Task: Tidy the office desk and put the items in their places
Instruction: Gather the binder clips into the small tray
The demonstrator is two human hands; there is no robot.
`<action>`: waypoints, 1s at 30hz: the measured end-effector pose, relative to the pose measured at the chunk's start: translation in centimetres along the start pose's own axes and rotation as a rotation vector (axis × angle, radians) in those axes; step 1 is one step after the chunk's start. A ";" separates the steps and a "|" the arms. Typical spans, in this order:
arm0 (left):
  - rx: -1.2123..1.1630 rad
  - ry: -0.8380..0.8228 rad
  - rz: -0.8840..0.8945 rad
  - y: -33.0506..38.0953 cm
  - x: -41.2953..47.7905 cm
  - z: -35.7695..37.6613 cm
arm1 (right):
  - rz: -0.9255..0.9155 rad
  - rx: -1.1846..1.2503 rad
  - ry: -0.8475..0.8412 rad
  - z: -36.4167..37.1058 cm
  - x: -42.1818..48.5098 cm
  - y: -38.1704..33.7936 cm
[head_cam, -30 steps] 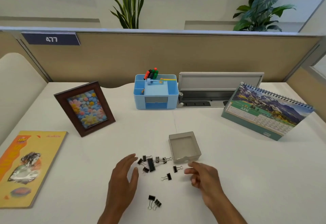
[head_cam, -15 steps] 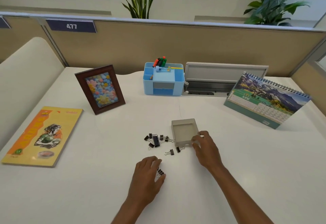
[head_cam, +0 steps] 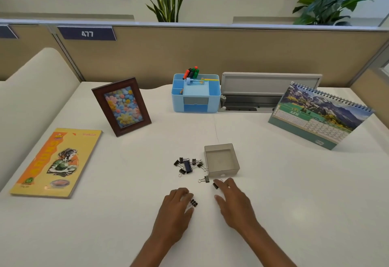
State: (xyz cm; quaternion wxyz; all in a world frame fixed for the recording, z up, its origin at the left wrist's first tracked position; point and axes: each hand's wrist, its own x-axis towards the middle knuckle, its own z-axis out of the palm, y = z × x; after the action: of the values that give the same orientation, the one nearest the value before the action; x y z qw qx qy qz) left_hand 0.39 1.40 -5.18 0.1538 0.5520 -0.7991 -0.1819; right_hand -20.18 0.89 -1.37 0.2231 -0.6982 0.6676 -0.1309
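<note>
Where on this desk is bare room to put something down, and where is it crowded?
Bare patches: between the yellow book and the binder clips; also right of the grey box, below the desk calendar. Crowded: around the clips, the box and both hands, left hand and right hand.

black binder clips [head_cam: 187,166] | grey box [head_cam: 221,160] | blue organiser [head_cam: 196,94] (markers red, green) | yellow book [head_cam: 56,162]

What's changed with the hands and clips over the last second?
The left hand dropped onto the nearest pair of binder clips. The right hand touched the grey tray, then drew back to a clip just before it. The clip pile and tray stayed put; the tray is empty.
</note>
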 end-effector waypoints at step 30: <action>-0.154 -0.008 -0.242 0.5 0.8 -0.3 | 0.069 -0.204 0.013 -4.1 10.8 0.1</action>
State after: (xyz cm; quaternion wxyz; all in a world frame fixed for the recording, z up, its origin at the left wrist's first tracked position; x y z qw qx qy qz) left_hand -0.15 0.78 -4.70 0.1693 0.6303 -0.7109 -0.2620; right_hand -21.37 -10.35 0.88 0.1511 -0.6929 0.7025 -0.0591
